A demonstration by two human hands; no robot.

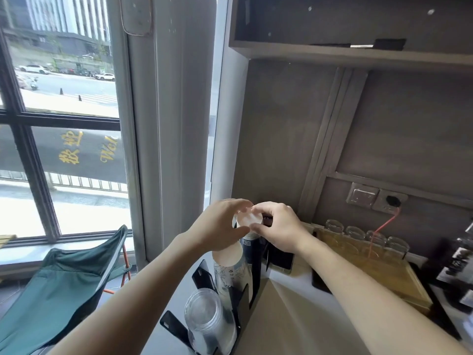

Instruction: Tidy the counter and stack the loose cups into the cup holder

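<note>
A black cup holder [242, 301] stands at the counter's left end with three upside-down stacks in it. The nearest stack is clear plastic cups [208, 320]. Behind it rises a stack of patterned white paper cups [231, 267]. The farthest, tallest stack is dark blue paper cups [249, 248], topped by a white cup base [249, 219]. My left hand [220, 224] and my right hand [277, 225] both pinch this top cup from either side.
A wooden tray [378, 275] with several upturned glasses [376, 239] sits to the right by the wall. Dark bottles [460, 272] stand at the far right. A wall socket with a red cable [389, 201] is above. A green folding chair [64, 278] stands left of the counter.
</note>
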